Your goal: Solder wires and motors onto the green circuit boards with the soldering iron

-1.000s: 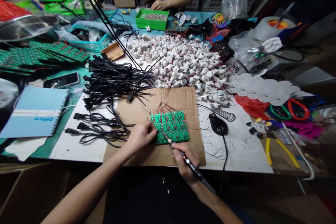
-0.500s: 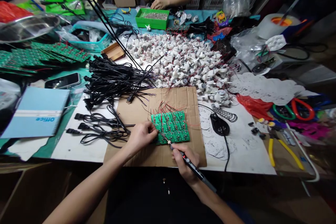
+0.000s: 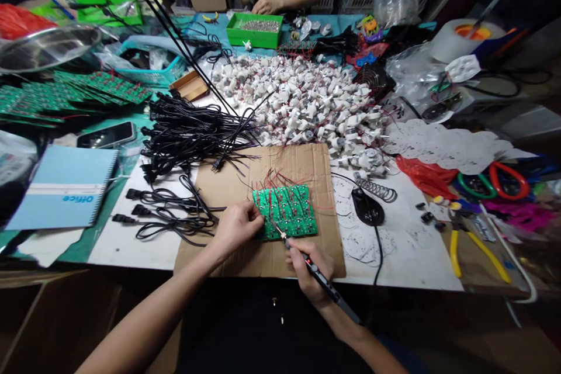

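Observation:
A green circuit board (image 3: 287, 210) with red and black wires lies on a cardboard sheet (image 3: 302, 162). My left hand (image 3: 238, 225) is closed in a pinch at the board's left edge. A black power cord (image 3: 193, 208) runs from the left into this hand; its end is hidden by the fingers. My right hand (image 3: 312, 269) grips a soldering iron (image 3: 323, 281), which has a small red light. The iron's tip reaches the lower left part of the board, near my left fingertips.
A pile of small white motors (image 3: 307, 93) lies behind the cardboard, with bundled black cords (image 3: 188, 131) to its left. On the right are a black stand (image 3: 367, 208), a coiled spring (image 3: 381, 190) and yellow-handled pliers (image 3: 477, 251). A co-worker's hand (image 3: 266, 5) rests across the table.
The view has shifted very slightly. Both hands stay almost in place, with the iron's tip still at the lower left of the board.

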